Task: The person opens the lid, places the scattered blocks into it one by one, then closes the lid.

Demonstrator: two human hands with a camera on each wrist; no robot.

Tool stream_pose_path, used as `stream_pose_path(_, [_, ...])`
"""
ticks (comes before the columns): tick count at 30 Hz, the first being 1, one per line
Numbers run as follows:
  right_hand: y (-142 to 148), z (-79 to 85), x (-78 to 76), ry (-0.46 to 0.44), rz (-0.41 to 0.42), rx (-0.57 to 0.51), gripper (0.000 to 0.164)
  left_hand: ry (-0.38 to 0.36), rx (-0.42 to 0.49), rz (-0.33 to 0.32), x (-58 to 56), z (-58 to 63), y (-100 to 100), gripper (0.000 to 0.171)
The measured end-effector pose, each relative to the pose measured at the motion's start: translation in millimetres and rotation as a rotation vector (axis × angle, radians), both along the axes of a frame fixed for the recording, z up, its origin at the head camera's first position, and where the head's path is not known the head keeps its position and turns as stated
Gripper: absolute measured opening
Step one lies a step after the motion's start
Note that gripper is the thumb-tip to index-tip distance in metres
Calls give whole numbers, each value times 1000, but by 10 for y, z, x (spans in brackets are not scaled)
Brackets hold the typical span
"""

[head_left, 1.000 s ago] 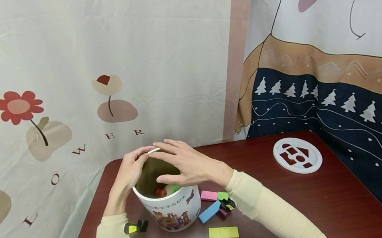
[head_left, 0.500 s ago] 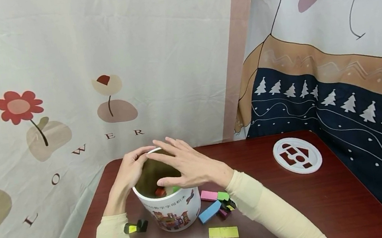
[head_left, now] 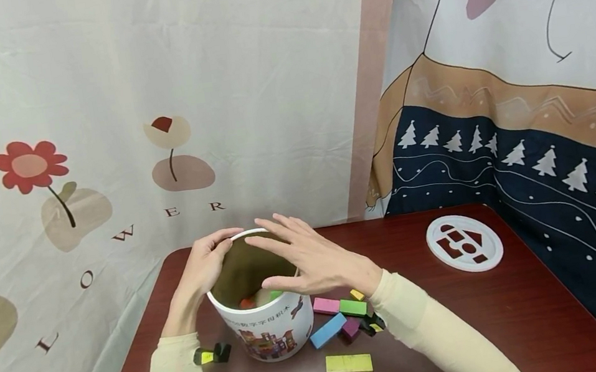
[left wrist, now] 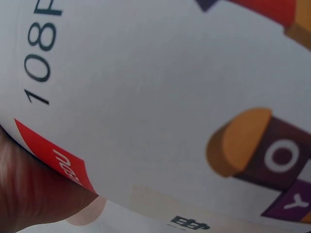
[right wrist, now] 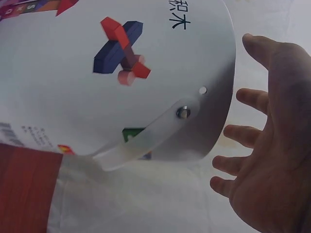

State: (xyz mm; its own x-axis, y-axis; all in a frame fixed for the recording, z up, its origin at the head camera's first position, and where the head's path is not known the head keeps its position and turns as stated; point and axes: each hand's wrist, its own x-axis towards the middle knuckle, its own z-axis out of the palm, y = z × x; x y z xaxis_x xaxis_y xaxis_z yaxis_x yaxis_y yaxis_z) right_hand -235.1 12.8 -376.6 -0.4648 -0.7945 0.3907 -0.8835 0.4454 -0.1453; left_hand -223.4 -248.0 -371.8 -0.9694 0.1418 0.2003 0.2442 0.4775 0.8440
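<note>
A white printed bucket (head_left: pixel 269 334) stands upright on the table, with red, pale and green pieces (head_left: pixel 261 299) seen through its mouth. My left hand (head_left: pixel 202 266) holds its left rim, fingers reaching toward the back. In the left wrist view, part of that hand (left wrist: pixel 34 189) lies against the bucket's printed wall (left wrist: pixel 146 97). Over the right side of the mouth, my right hand (head_left: pixel 319 260) is spread with nothing in it. The right wrist view shows its fingertips apart from the rim, and a translucent handle (right wrist: pixel 150 138) hanging at the bucket's side.
Right of the bucket lie pink (head_left: pixel 326 305), green (head_left: pixel 353 307), blue (head_left: pixel 328 331) and purple (head_left: pixel 351 328) blocks. A yellow block (head_left: pixel 348 365) lies nearer the front. A white lid with cut-out shapes (head_left: pixel 457 261) rests at the back right. Printed curtains rise behind the table (head_left: pixel 463 327).
My right hand has shifted right, away from the left hand, uncovering more of the bucket's mouth and the blocks beside it. The left hand and bucket have stayed in place.
</note>
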Motion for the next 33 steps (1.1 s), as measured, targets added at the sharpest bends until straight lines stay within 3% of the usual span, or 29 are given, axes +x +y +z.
stream_pose_path(5, [155,-47,15,10,-2,-16,78,14,-12,13,-155,-203,-105,35])
stream_pose_path(19, [661,-274,80,-61,-63,-110,80,6,-7,25,-170,-194,-93,34])
stream_pose_path(33, [1071,-573,155,-132,-151,-106,80,-13,10,31,-160,-219,-117,34])
